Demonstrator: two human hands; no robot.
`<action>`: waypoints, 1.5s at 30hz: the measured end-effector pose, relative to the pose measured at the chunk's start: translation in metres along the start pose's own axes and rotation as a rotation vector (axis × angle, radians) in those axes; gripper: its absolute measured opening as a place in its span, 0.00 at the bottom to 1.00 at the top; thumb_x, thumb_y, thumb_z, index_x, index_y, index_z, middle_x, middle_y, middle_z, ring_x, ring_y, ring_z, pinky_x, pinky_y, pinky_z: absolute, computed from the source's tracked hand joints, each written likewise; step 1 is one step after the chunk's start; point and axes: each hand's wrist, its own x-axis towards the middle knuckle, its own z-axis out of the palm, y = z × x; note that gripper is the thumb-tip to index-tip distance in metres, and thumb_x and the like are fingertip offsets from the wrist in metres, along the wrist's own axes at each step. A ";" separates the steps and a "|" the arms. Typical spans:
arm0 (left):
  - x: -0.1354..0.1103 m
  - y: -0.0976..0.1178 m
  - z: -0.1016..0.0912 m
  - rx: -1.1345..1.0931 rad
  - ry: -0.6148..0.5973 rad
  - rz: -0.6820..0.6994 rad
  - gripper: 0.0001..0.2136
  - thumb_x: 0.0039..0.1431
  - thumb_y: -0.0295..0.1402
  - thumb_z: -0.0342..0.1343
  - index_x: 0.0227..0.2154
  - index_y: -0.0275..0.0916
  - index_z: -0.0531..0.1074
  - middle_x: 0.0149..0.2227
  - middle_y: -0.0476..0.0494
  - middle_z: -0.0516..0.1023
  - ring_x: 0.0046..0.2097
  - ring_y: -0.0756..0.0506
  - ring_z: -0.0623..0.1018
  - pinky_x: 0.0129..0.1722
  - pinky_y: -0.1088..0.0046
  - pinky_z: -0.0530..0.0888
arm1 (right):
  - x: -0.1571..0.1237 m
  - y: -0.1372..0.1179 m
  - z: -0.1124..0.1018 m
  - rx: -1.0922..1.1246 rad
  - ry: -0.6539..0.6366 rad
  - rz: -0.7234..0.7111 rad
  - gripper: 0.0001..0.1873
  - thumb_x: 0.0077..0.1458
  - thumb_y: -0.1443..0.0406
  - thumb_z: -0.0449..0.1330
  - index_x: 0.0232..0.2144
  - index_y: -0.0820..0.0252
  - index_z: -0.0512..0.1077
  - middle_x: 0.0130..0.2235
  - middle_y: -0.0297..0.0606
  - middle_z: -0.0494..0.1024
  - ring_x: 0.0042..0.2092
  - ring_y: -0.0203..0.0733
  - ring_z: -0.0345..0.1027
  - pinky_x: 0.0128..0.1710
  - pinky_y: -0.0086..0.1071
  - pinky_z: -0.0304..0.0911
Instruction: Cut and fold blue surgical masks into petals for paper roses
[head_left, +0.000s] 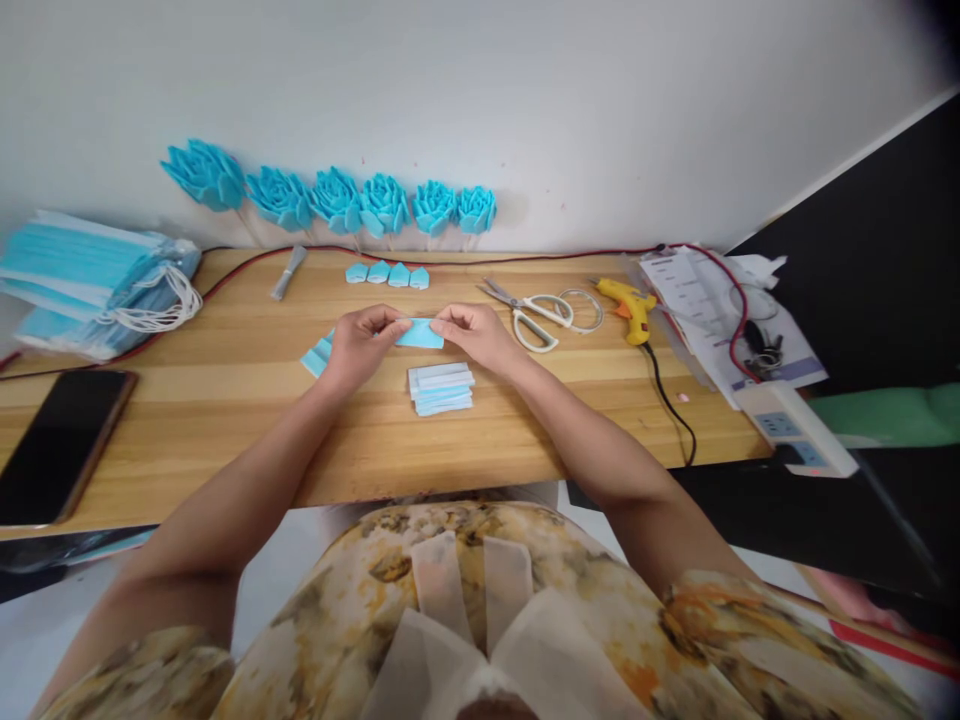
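Observation:
My left hand [363, 343] and my right hand [477, 333] both pinch a small light-blue strip of mask fabric [420, 334], held between them just above the wooden table [225, 400]. Each hand has its fingers closed on one end of the strip. Directly below the hands lies a small stack of cut blue and white strips [441, 388]. Another blue piece [316, 358] pokes out to the left of my left hand. Several folded blue petals [387, 273] lie in a row farther back.
Blue fabric flowers [330, 197] on sticks lean against the wall. A pile of face masks [90, 285] sits far left, a phone [56, 443] at front left. Scissors [532, 312], a yellow glue gun [630, 305], papers [712, 310] and a power strip [795, 428] lie right.

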 end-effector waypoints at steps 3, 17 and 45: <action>-0.001 0.004 -0.002 -0.096 -0.016 0.014 0.17 0.57 0.49 0.61 0.31 0.38 0.79 0.23 0.49 0.73 0.27 0.51 0.70 0.31 0.73 0.68 | 0.000 0.000 0.001 0.083 -0.006 0.025 0.21 0.56 0.48 0.60 0.25 0.60 0.70 0.25 0.30 0.69 0.29 0.34 0.59 0.32 0.30 0.54; 0.000 -0.007 -0.008 -0.181 -0.103 -0.041 0.18 0.54 0.43 0.66 0.45 0.40 0.81 0.36 0.44 0.80 0.38 0.46 0.77 0.43 0.70 0.72 | 0.002 0.007 0.002 0.217 0.071 0.091 0.24 0.56 0.49 0.61 0.19 0.59 0.65 0.22 0.29 0.66 0.28 0.33 0.58 0.32 0.30 0.52; -0.004 0.014 0.003 0.085 -0.057 -0.026 0.10 0.54 0.36 0.59 0.21 0.37 0.72 0.20 0.50 0.71 0.23 0.52 0.67 0.24 0.76 0.63 | -0.003 -0.012 0.006 -0.156 0.065 -0.053 0.11 0.54 0.60 0.58 0.28 0.62 0.74 0.27 0.33 0.75 0.28 0.33 0.60 0.31 0.29 0.55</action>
